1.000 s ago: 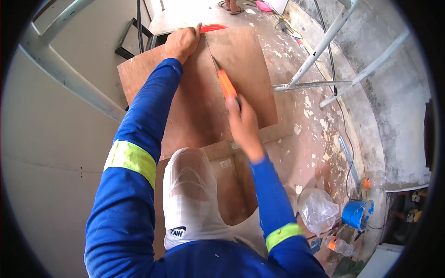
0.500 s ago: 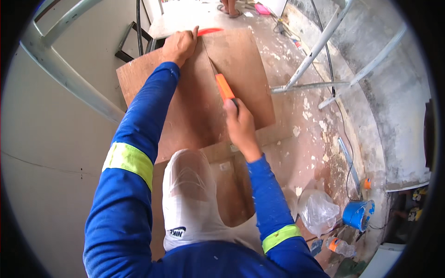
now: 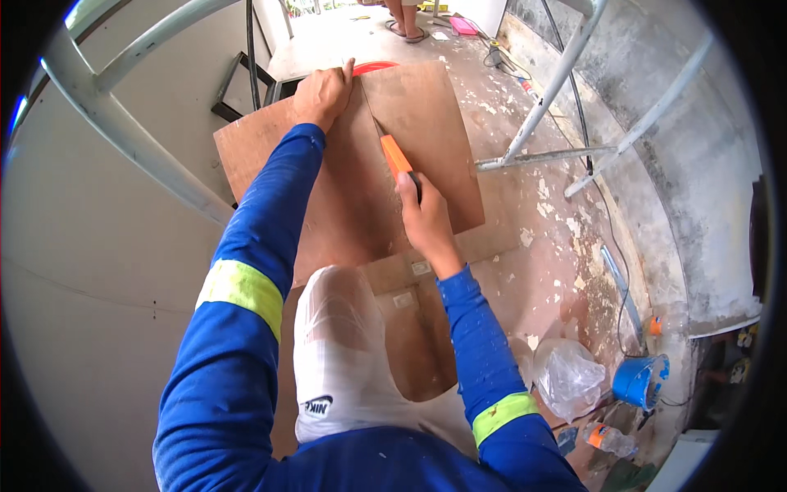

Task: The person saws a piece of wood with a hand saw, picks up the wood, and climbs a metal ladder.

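Observation:
A sheet of brown plywood (image 3: 434, 135) lies in front of me, with a thin cut line running in from its far edge. My left hand (image 3: 322, 97) is closed over that far edge, just left of the cut, thumb raised. In my right hand (image 3: 426, 220) is a handsaw (image 3: 395, 154) with an orange and black handle. Its narrow blade slants away from me into the cut; the part below the sheet is hidden. My knee, in white cloth, is by the near edge of the sheet.
Pale metal frame legs (image 3: 545, 102) stand at right, with another frame (image 3: 123, 135) at left. A blue bucket (image 3: 639, 382), clear plastic bag (image 3: 568, 381) and bottle (image 3: 611, 440) sit at lower right. Behind the sheet shows something red (image 3: 375, 67). Another person's feet (image 3: 407, 31) are farther off.
The saw has slid slightly forward along the cut, away from me. My left hand keeps its hold on the far edge. The whole view has shifted a little.

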Tool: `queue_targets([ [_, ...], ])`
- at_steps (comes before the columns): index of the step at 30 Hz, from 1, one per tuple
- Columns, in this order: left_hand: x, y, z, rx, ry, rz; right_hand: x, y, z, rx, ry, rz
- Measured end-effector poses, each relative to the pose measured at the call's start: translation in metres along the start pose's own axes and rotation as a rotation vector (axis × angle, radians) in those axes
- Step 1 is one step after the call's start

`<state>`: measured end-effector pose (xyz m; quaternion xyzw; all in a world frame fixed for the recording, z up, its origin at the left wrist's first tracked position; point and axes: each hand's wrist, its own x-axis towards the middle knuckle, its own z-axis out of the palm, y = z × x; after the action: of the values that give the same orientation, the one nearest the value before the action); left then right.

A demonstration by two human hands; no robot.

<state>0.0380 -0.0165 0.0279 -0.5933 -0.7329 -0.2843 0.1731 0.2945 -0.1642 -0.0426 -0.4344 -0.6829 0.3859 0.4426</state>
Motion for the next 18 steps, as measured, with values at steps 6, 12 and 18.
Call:
queue_targets([
  [6, -0.005, 0.005, -0.017, -0.026, -0.098, 0.114, -0.019, 0.003, 0.007, 0.071, 0.067, -0.005],
  [12, -0.080, 0.036, -0.038, -0.065, -0.156, 0.134, -0.086, 0.035, -0.021, 0.135, -0.061, 0.131],
  [18, -0.185, 0.056, -0.085, -0.051, 0.119, 0.460, -0.211, 0.023, -0.013, 0.277, -0.036, 0.186],
])
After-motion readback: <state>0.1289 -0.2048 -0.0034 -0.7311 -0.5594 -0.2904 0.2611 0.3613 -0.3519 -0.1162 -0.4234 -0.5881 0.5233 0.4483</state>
